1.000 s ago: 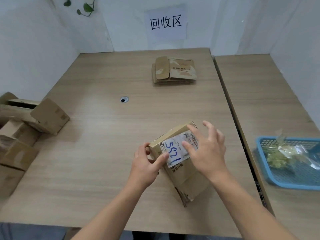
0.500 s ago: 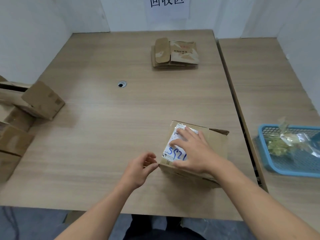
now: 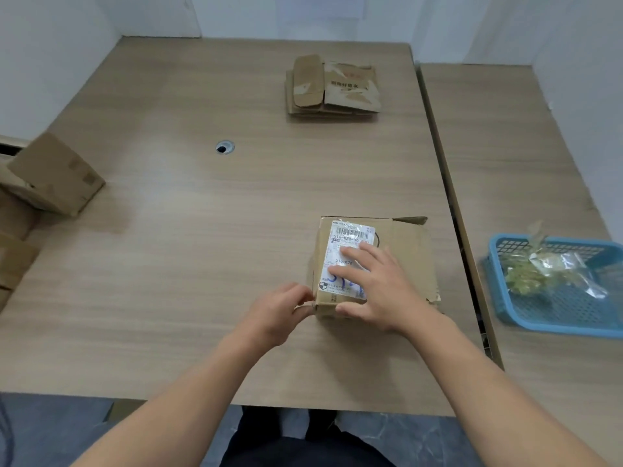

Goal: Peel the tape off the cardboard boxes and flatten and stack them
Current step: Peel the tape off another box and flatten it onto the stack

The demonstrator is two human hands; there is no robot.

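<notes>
A small brown cardboard box (image 3: 409, 251) with a white shipping label (image 3: 350, 235) on top lies on the wooden table (image 3: 202, 230), near its front edge. My right hand (image 3: 377, 288) lies flat on the label with fingers spread, pressing the box down. My left hand (image 3: 278, 313) is at the box's near left corner, its fingertips pinching a strip of tape there. A stack of flattened boxes (image 3: 333, 87) lies at the far side of the table.
Several unflattened cardboard boxes (image 3: 50, 176) are piled at the left edge. A blue plastic basket (image 3: 505, 284) holding crumpled tape stands on the adjoining table at the right. A cable hole (image 3: 224, 147) sits in the table's middle.
The box went from tilted on its edge to lying flat on the table. My right hand shifted to press on the label, and my left hand moved to the near left corner.
</notes>
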